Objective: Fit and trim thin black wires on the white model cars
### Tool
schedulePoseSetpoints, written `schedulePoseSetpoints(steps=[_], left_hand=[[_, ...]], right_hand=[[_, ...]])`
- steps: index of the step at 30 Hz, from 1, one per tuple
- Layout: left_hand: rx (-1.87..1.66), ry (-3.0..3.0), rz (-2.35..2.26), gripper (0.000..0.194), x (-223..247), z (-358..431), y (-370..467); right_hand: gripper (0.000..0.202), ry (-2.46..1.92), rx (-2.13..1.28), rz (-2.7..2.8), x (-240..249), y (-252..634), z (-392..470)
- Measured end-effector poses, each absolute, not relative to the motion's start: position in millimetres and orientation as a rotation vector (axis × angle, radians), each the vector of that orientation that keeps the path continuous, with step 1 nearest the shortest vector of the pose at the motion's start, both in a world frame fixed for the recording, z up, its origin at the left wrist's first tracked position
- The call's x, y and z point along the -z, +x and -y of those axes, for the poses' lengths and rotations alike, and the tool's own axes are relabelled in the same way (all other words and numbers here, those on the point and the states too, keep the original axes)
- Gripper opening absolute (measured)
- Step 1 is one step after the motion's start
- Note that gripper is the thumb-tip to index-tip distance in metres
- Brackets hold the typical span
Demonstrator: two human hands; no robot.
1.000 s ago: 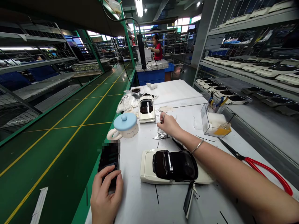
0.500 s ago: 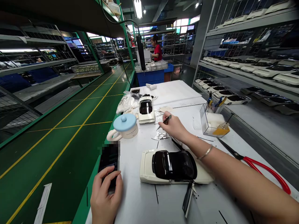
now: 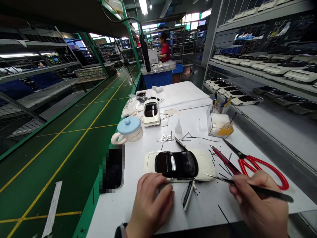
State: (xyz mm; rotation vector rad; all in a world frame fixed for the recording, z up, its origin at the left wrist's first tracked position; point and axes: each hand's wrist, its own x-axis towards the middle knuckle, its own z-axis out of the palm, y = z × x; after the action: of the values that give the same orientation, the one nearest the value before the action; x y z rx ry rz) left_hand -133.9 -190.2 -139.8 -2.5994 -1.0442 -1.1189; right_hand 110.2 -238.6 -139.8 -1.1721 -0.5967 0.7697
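Note:
A cream model car [image 3: 205, 165] with a dark glossy roof lies crosswise on the white table. Its near door [image 3: 188, 195] and far door [image 3: 180, 143] are swung out. My left hand [image 3: 152, 201] is at the car's near left side, fingers bent and touching its edge, with a gap between thumb and forefinger. In my right hand [image 3: 257, 198], thumb and fingers grip black tweezers [image 3: 272, 192], whose thin tips point left over the car's right end. Small silvery pieces [image 3: 165, 138] are heaped behind the car, close to a small translucent bottle [image 3: 178, 126].
Red-handled scissors [image 3: 267, 165] and a red cutter [image 3: 223, 158] lie at right, among black strips. Further back stand a clear toolbox [image 3: 219, 127], a lidded mug [image 3: 131, 132] and another model car [image 3: 151, 115]. A phone [image 3: 113, 170] lies at the left edge. A co-worker [image 3: 164, 49] is beyond.
My left hand has moved right from the phone to the car's near side. My right hand, with the tweezers, has come back from the silvery pieces to the car's right end.

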Motion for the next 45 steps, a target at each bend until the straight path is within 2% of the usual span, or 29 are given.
schedulePoseSetpoints(steps=[7,13,22,45], left_hand=[[0.935,-2.429,1.019,0.017,152.3,180.6,-96.2],[1.076,-2.480,1.112,0.019,135.9,184.6,-102.4],[1.268,-2.496,1.235,0.020,106.4,204.9,-101.6],[1.444,-2.687,1.384,0.017,107.5,204.0,-100.5]], right_hand=[[0.034,-1.143,-0.806,0.540,153.7,120.7,274.8],[0.034,-1.057,-0.868,0.560,152.3,123.2,272.4],[0.035,-0.800,-1.152,0.543,121.1,81.3,228.4],[0.031,-0.738,-1.237,0.600,124.3,71.2,223.0]])
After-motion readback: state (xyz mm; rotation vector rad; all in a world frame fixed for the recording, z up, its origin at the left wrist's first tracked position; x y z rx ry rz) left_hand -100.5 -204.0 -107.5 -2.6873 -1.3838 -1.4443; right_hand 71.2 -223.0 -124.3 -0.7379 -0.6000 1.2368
